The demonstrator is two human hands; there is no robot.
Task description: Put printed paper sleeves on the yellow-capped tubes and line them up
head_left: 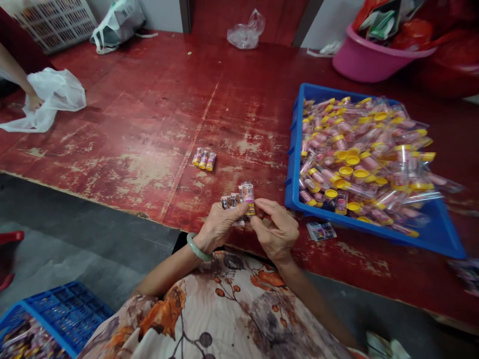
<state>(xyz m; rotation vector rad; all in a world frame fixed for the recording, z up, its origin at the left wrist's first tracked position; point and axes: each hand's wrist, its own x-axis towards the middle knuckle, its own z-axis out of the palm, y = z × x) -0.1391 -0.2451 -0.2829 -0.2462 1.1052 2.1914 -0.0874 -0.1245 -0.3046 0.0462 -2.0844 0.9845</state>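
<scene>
My left hand (221, 222), with a pale green bangle at the wrist, is closed around several small printed packets (230, 200). Its thumb presses on a small labelled tube (246, 194) with a yellow end. On the right side of that tube, my right hand (276, 227) pinches the edge between thumb and fingers. Just beyond my hands, three labelled tubes (204, 159) lie side by side on the red table (149, 129). Printed labels (321, 231) lie to the right of my right hand, beside the blue tray (294, 164).
Clear tubes with yellow caps (352, 159) fill the blue tray. A pink basin (370, 60) stands behind it. At the far left, another person's hand (35, 101) touches a white plastic bag (60, 92). A blue crate (63, 319) stands at lower left.
</scene>
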